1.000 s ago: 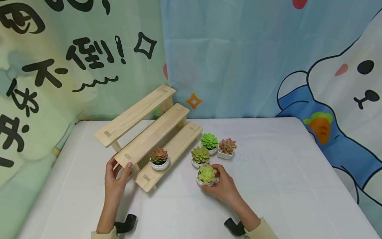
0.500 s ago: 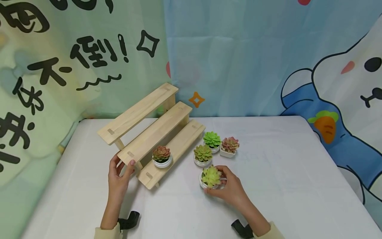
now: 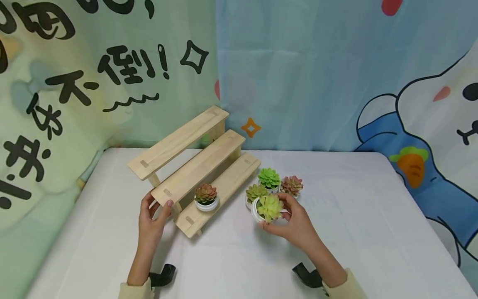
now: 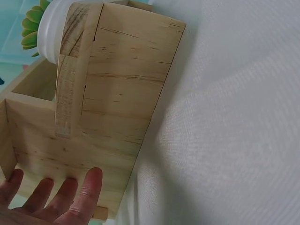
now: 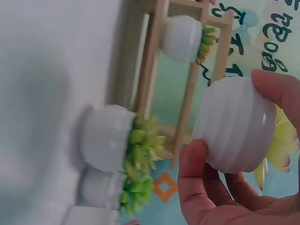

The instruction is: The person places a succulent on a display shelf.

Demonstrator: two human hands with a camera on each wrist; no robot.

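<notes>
A three-tier wooden plant shelf (image 3: 199, 165) stands angled on the table, with a red-brown succulent in a white pot (image 3: 206, 197) on its lowest tier. My left hand (image 3: 153, 214) holds the near left end of the middle tier, thumb at the front; its fingers (image 4: 65, 192) lie along the side panel in the left wrist view. My right hand (image 3: 293, 222) grips a light green succulent in a ribbed white pot (image 5: 236, 124), tilted and raised off the table. Behind it stand an olive-green succulent (image 3: 255, 192), a bright green one (image 3: 269, 177) and a reddish one (image 3: 291, 185).
A white cloth covers the table (image 3: 231, 265). Printed curtains (image 3: 291, 74) hang directly behind its back edge. Black wrist mounts (image 3: 162, 275) show beside both sleeves.
My right hand has lifted the light green succulent off the table, so it partly covers the olive-green one. The left hand keeps its hold on the shelf. The head view has shifted slightly.
</notes>
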